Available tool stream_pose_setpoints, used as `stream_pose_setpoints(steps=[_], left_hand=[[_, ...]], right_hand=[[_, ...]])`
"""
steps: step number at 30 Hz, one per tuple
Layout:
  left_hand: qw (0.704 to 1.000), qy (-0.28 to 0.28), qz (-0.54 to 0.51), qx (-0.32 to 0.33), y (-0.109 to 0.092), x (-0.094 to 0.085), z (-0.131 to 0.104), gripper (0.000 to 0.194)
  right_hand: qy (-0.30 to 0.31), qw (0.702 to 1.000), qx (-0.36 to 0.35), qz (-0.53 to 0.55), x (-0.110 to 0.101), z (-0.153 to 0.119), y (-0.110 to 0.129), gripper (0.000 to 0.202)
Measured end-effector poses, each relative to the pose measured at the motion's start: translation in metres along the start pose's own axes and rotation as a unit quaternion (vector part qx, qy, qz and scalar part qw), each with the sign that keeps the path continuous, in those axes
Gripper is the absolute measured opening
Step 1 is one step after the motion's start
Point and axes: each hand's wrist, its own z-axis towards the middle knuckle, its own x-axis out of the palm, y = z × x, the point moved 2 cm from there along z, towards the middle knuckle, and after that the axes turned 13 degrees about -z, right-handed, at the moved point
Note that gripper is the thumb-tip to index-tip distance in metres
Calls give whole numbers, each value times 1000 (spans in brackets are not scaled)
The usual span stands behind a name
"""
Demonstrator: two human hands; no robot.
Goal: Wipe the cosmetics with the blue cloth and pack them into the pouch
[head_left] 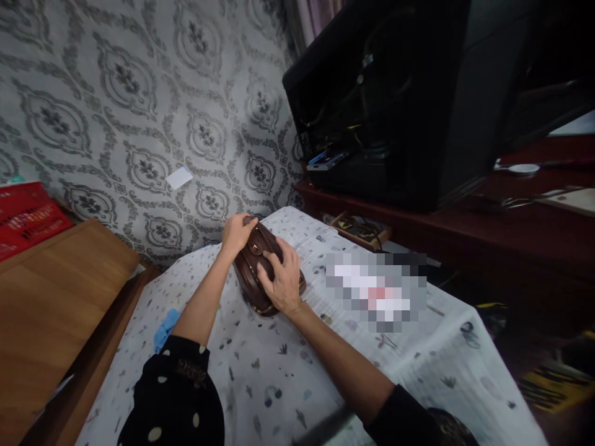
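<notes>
A brown leather-look handbag (248,272) with gold-coloured metal fittings lies on a white patterned cloth (260,371). My left hand (237,236) grips the bag's far end, thumb over the top edge and the other fingers partly hidden. Spread across the bag's upper face, my right hand (282,279) touches it with fingers apart, close to the round clasp (255,248). The bag looks closed. A crumpled blue cloth-like item (166,329) rests beside my left forearm.
On the right, a blurred-out patch (376,291) hides something on the cloth. Beyond it stand a dark reddish desk (418,229), a small open wooden tray (362,230) and a black computer case (385,118). A wooden cabinet (60,310) and red bag (30,217) flank the left.
</notes>
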Motion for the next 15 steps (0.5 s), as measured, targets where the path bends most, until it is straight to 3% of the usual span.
stream_pose_setpoints(steps=[6,11,15], left_hand=[[999,-16,-48,5,-4,2,-9,26],[986,50,-142,71,-10,-1,-25,28],[979,80,-168,84,-6,-16,-28,25]], right_hand=[[51,998,0,-47,8,-1,1,28],[72,996,11,-47,13,-2,0,40],[60,998,14,-27,11,-2,-2,46]])
